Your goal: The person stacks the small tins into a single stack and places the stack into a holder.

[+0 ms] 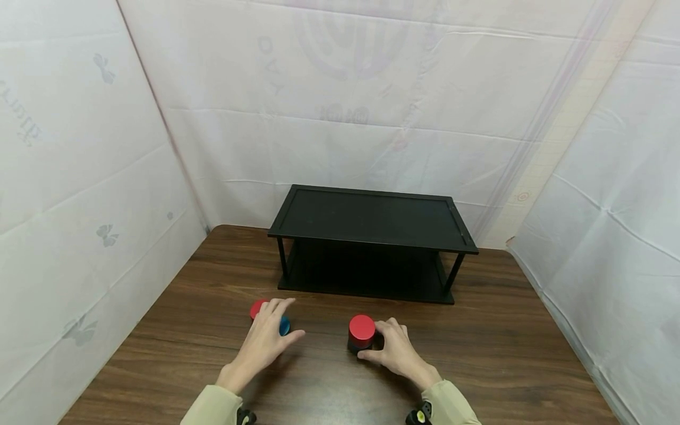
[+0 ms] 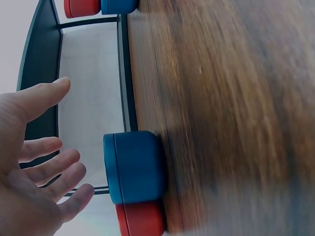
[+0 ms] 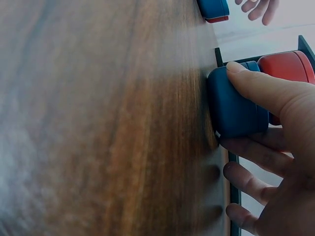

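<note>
My right hand (image 1: 398,354) pinches a small round blue canister (image 3: 229,105) between thumb and fingers. A red canister (image 1: 362,328) stands on top of that blue one, close to the web of the thumb in the right wrist view. On the left, my left hand (image 1: 262,341) hovers with its fingers spread, apart from a second blue canister (image 2: 138,167). Right beside this one sits another red canister (image 2: 142,220), both on the table. From the head view the left hand partly hides these two.
A black two-tier rack (image 1: 372,216) stands at the back of the brown wooden table (image 1: 175,336), beyond both hands. White sheets (image 1: 329,141) hang behind the table and along both sides.
</note>
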`<state>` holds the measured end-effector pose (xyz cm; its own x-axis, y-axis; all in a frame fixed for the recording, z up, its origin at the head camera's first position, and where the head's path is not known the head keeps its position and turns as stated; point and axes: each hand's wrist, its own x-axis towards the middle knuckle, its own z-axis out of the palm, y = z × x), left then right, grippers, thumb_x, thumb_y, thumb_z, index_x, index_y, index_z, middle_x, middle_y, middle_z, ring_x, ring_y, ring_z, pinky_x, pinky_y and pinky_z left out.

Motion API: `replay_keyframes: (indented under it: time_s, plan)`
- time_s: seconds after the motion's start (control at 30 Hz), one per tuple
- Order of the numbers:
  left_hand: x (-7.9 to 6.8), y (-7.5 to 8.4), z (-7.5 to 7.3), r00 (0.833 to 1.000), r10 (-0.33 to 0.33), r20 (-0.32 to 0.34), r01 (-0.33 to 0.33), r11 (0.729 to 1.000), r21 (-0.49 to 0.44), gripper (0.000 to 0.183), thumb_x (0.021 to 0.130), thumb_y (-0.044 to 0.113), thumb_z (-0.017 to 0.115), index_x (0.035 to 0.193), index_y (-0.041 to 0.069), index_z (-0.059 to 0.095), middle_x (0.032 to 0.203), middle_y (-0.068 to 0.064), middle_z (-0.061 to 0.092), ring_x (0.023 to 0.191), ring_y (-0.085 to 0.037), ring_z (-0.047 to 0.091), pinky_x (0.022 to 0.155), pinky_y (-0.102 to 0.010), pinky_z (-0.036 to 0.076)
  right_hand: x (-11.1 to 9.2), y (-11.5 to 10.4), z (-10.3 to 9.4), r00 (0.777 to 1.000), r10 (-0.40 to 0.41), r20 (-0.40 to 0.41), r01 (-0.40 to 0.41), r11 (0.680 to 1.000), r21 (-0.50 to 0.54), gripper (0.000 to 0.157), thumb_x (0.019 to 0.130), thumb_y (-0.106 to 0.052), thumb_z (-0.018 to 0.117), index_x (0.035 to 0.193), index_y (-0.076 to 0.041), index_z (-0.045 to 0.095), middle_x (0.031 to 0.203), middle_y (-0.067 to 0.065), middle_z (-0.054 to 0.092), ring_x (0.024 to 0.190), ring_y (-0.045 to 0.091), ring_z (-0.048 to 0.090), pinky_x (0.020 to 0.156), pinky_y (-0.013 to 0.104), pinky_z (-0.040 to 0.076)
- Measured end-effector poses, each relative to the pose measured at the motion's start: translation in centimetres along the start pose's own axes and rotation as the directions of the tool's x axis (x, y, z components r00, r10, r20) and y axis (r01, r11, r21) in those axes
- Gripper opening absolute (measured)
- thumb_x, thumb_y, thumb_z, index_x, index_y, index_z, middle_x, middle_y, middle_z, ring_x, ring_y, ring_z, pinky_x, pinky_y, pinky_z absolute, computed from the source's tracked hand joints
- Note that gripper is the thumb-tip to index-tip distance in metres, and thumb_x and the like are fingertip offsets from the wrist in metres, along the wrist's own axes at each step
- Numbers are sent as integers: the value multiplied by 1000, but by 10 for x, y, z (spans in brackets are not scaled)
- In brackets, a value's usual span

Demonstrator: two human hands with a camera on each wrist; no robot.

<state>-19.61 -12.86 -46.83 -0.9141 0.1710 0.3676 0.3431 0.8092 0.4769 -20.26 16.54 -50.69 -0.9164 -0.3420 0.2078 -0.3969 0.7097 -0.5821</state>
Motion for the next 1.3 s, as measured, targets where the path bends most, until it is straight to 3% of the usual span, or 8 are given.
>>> replay_keyframes:
  time_s: [0.57, 1.3]
  plan:
    - [-6, -10, -6, 998, -56, -8, 56, 998, 5, 67, 75, 30, 82, 131, 5, 55, 120, -14, 60, 108, -32, 52, 86, -50, 50, 0, 1, 0, 1000, -5, -7, 5, 1000, -15, 46, 69, -39, 85, 107, -16, 68, 96, -9, 69, 92, 10, 49, 83, 33, 31]
    - [-12, -18, -13, 996, -82, -21, 83, 996, 25, 66, 74, 28, 84, 129, 3, 57, 119, -16, 60, 107, -32, 52, 87, -51, 49, 1, 1, 0, 1000, 8, 6, -8, 1000, -18, 47, 69, -39, 85, 108, -17, 68, 99, -7, 70, 93, 9, 47, 82, 33, 30]
